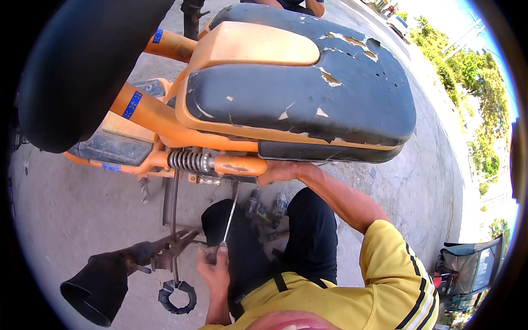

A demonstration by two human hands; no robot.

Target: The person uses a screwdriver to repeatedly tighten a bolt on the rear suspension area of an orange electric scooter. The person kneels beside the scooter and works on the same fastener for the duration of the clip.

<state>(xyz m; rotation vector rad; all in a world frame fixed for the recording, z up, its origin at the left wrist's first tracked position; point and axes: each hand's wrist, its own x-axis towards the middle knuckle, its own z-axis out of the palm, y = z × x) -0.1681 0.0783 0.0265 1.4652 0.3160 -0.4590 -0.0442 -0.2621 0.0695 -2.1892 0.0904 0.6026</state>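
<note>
An orange vehicle frame with a torn black seat stands before me. A coil spring shock absorber with an orange end sleeve sits under the frame. My left hand is low, its fingers closed around the lower end of a thin metal rod, like a screwdriver shaft. Any handle is hidden in the hand; the rod's upper end reaches the underside near the sleeve. My right hand reaches beneath the seat's edge, touching or close beside the sleeve's end; its fingertips are hidden.
Two cordless power tools appear to lie between my knees. At lower left are a black flared tube and a dark ring. Another person's arm shows beyond the seat. A covered three-wheeler stands right.
</note>
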